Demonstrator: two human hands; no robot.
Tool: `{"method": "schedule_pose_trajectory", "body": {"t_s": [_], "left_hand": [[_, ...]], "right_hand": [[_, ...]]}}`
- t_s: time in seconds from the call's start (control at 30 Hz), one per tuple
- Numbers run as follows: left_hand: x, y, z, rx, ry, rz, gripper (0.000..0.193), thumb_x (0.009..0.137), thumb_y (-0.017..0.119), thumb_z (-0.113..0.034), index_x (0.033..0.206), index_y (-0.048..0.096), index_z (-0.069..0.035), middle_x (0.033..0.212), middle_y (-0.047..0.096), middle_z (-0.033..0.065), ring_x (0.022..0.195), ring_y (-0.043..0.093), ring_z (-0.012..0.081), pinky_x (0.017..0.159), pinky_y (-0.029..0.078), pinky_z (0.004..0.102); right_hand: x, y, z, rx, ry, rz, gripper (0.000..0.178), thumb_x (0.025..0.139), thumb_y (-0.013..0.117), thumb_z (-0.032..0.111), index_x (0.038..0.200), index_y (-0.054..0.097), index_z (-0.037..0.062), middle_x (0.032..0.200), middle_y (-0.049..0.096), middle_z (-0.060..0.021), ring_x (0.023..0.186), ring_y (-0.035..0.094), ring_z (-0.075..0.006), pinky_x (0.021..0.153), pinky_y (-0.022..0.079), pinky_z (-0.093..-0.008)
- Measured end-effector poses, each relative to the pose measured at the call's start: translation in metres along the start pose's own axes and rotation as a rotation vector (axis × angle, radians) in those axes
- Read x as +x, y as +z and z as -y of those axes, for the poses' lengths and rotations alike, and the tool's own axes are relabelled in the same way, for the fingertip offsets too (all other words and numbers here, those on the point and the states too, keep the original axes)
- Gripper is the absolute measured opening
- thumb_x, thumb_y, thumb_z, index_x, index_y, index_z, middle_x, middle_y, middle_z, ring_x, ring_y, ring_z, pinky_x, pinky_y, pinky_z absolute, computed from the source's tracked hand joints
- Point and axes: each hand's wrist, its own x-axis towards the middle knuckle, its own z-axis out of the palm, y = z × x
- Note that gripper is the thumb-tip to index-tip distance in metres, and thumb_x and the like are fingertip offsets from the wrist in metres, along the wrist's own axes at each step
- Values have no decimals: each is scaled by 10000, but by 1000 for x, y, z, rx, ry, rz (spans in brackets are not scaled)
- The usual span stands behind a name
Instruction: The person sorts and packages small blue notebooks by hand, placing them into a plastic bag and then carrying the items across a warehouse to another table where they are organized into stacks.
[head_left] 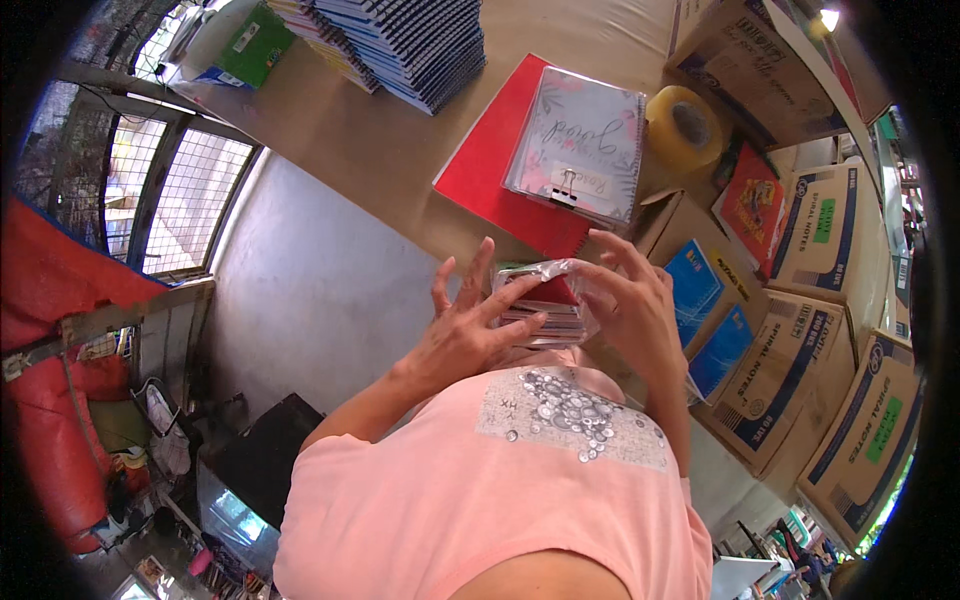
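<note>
Risks, left to right: spiral notebook stack (400, 45), top of frame left of centre, stands tall; a shove on the bench (355, 180) could tip it. Wrapped pack (562, 328) is at frame centre, between my hands, close to my pink shirt (400, 510); uneven pressure could skew the layers inside or let it slip. Clear film (545, 270) on top looks thin; a hard pull at one corner could split it. Brown carton (660, 222), right of centre, could catch my knuckles.

Hands: left hand (462, 328) is spread, fingers apart, index and thumb laid on the pack, others raised. Right hand (640, 300) is half curled, index touching film at the pack's upper right corner; thumb hidden, can't tell if it's pinching.
</note>
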Motion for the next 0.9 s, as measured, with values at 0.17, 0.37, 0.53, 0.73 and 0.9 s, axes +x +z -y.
{"method": "schedule_pose_trajectory", "body": {"t_s": [0.17, 0.37, 0.53, 0.73, 0.9], "left_hand": [[-8, 8, 2, 20, 52, -62, 380, 711, 735, -379, 1080, 646, -390, 1378, 476, 12, 1398, 96, 415, 1048, -8, 598], [-9, 15, 4, 92, 101, -139, 361, 703, 725, -394, 1056, 648, -400, 1338, 520, -12, 1392, 121, 421, 1058, 12, 576], [-6, 9, 5, 106, 109, -115, 335, 710, 720, -399, 1040, 658, -396, 1320, 532, -30, 1390, 144, 403, 1064, 26, 572], [-5, 8, -1, 233, 180, -206, 285, 747, 701, -411, 1020, 678, -332, 1191, 586, -117, 1323, 332, 259, 1075, 62, 562], [-4, 7, -2, 314, 240, -219, 288, 757, 696, -421, 1027, 678, -325, 1142, 598, -146, 1283, 385, 168, 1080, 53, 556]], "right_hand": [[-8, -1, 3, 18, -8, 47, 466, 671, 758, 148, 1110, 638, 243, 1298, 493, -16, 1091, 533, -198, 910, 338, -490], [-8, -8, 3, 0, -32, 60, 514, 620, 794, 179, 1105, 636, 249, 1286, 500, -2, 1064, 548, -186, 912, 335, -475], [-4, -5, -5, 47, -54, 34, 477, 623, 787, 156, 1073, 650, 232, 1244, 535, 0, 1014, 574, -162, 895, 344, -445], [-7, 10, -4, 215, -23, -159, 299, 681, 735, 106, 963, 687, 192, 1221, 555, -9, 980, 590, -154, 867, 355, -418], [-17, 11, -11, 38, -229, -149, 241, 695, 714, 93, 926, 694, 158, 1251, 545, -11, 998, 582, -158, 878, 350, -415]]}}
